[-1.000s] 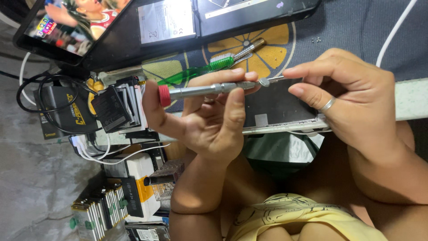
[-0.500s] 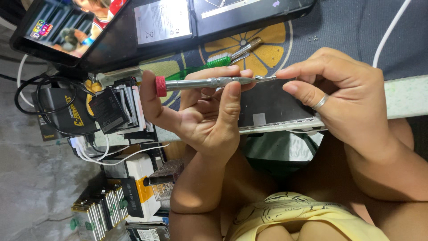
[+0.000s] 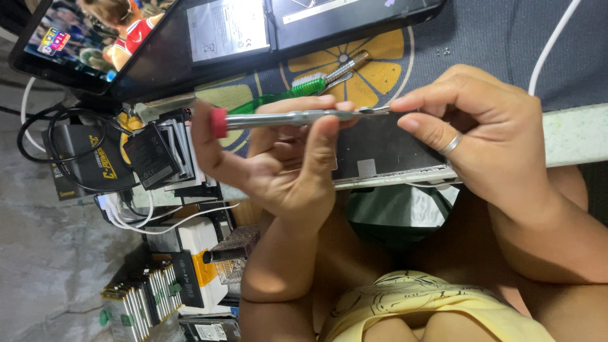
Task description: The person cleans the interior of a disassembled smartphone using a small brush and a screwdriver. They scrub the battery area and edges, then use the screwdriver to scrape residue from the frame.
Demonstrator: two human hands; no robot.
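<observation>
The left hand (image 3: 285, 164) grips a slim silver metal screwdriver with a red end cap (image 3: 285, 118), its fingers curled around the shaft and the thumb pressing along it. The tool lies level, held above a flat dark phone panel with a pale edge (image 3: 386, 155) that rests at the rim of the surface. The right hand (image 3: 487, 145), wearing a silver ring (image 3: 451, 144), pinches the screwdriver's tip between thumb and forefinger, the other fingers folded in. Just beyond the hands, a green-handled brush with white bristles (image 3: 288, 92) lies on a grey mat printed with a yellow lemon slice (image 3: 380, 69). A dark tablet with a lit screen (image 3: 95, 38) sits at the far side, and a white cable (image 3: 551, 44) crosses the mat near the right hand. Black boxes and battery packs (image 3: 149, 155) are stacked below the surface.
</observation>
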